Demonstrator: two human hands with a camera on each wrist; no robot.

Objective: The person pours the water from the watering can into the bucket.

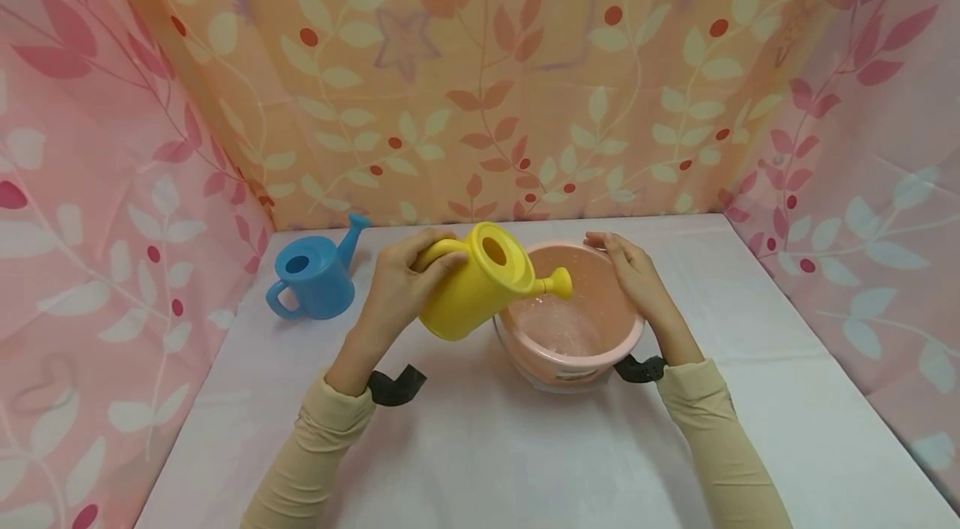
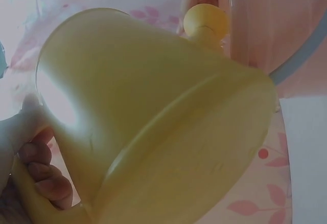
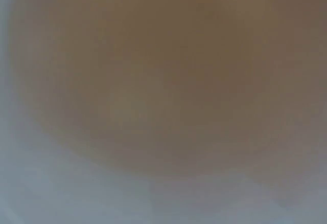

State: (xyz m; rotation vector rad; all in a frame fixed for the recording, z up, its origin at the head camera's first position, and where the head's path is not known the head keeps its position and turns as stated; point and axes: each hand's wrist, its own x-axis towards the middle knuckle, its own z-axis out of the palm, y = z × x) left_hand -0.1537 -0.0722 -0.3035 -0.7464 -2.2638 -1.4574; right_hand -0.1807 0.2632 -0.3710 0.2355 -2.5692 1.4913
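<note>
You've got an orange leaf-print backdrop (image 1: 480, 96) straight ahead — red dots, faint purple star (image 1: 406, 42) on it. Pink leafy left wall sheet (image 1: 90, 262), similar right wall sheet (image 1: 870, 179) — pale tabletop (image 1: 525, 462) in front of you, softly lit.

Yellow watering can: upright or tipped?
Tipped. The yellow watering can leans toward the pink basin, its spout over it, while the left hand grips its handle.

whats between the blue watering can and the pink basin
The left hand and the tilted yellow watering can it grips, as the head view shows.
</note>
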